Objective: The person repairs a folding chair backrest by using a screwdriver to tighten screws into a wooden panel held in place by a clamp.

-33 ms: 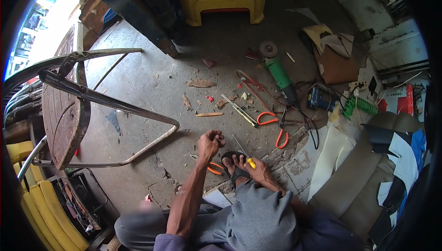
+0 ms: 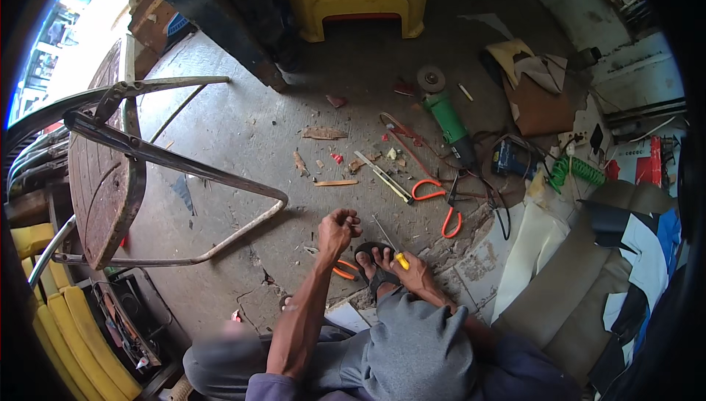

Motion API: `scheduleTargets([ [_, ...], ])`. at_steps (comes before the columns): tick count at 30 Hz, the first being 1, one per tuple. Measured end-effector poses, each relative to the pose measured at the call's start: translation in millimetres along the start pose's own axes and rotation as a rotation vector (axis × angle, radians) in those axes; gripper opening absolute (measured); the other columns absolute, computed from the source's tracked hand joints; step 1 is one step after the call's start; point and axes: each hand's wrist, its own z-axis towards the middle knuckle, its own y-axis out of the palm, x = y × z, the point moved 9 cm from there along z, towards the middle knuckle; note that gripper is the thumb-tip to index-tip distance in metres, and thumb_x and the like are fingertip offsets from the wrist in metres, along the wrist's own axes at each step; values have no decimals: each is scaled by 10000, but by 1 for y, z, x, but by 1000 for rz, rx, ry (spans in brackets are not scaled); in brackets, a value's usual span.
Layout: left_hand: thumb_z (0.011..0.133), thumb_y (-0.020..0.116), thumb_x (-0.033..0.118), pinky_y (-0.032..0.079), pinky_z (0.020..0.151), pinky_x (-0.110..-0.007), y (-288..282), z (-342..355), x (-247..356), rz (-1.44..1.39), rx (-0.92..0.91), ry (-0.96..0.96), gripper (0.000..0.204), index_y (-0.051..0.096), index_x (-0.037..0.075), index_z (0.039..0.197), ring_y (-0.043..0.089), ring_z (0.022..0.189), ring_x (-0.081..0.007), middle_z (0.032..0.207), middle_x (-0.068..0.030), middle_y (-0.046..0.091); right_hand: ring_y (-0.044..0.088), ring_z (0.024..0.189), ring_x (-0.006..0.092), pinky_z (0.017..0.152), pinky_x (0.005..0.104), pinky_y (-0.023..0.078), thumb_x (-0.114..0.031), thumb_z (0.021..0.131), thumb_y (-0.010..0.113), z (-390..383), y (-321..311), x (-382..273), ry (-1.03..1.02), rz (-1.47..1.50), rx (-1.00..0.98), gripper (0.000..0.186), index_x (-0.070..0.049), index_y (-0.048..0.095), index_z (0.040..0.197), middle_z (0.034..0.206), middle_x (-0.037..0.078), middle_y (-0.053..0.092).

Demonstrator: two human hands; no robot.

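My left hand [image 2: 338,232] hovers over the concrete floor in front of my sandalled foot [image 2: 379,265], its fingers curled together. Whatever they pinch, if anything, is hidden. In my right hand [image 2: 419,277], beside the foot, is a screwdriver [image 2: 401,260] with a yellow handle; its thin shaft slants up and left toward the left hand. Orange-handled pliers [image 2: 344,270] lie between my left wrist and the foot. Farther off are a utility knife [image 2: 385,178] and, right of it, scissors with orange loops [image 2: 428,190], spread apart.
A green angle grinder [image 2: 446,122] lies with its cord beyond the scissors. Wood scraps [image 2: 323,133] litter the floor. An overturned metal-framed chair [image 2: 184,166] fills the left side. A yellow stool [image 2: 360,8] stands at the back. Sheets of brown material [image 2: 566,283] are piled at right.
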Motion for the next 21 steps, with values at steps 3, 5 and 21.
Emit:
scheduleTargets([
  [3,1005,538,82,599,649,-307,1,-1,-1,-34,-6,-3,215,647,-72,1108,718,735,-175,912,-122,720,646,908,482,741,538,510,-470,893,617,2,0,2,19,13,8,438,-52,615,1025,931,263,676],
  [5,1015,552,150,597,635,-311,-1,-4,9,-7,-14,-35,252,662,-68,1079,720,721,-182,869,-126,723,650,891,478,735,536,512,-468,892,620,2,-3,-1,14,-2,9,433,-51,620,1011,917,261,677],
  [21,980,516,-3,595,881,-344,-72,17,30,-461,135,-8,267,523,-72,1238,683,975,-248,1119,-181,641,691,637,339,607,431,526,-407,905,629,5,0,3,-55,49,54,398,-14,650,965,720,202,657],
])
